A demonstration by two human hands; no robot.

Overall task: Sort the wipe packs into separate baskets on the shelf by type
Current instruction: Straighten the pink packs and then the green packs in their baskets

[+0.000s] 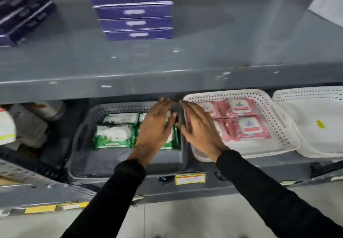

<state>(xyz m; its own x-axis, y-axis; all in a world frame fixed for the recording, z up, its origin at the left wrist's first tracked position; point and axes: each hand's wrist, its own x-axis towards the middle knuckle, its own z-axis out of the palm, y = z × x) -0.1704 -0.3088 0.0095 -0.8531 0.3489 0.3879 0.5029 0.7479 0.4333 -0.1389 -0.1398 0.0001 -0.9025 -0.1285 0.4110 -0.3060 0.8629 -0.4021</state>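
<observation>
A grey perforated basket (87, 156) on the lower shelf holds several green wipe packs (113, 135). Right of it a white perforated basket (274, 126) holds several pink wipe packs (246, 124). My left hand (155, 126) hovers flat over the right side of the grey basket, fingers apart, covering part of a green pack. My right hand (200, 128) is spread above the left edge of the white basket, hiding some pink packs. Neither hand holds anything.
A second white basket (315, 122) stands at the far right with a small yellow tag inside. The grey upper shelf (167, 81) overhangs the baskets and carries stacked purple boxes (133, 11). Packaged goods (22, 124) sit left of the grey basket.
</observation>
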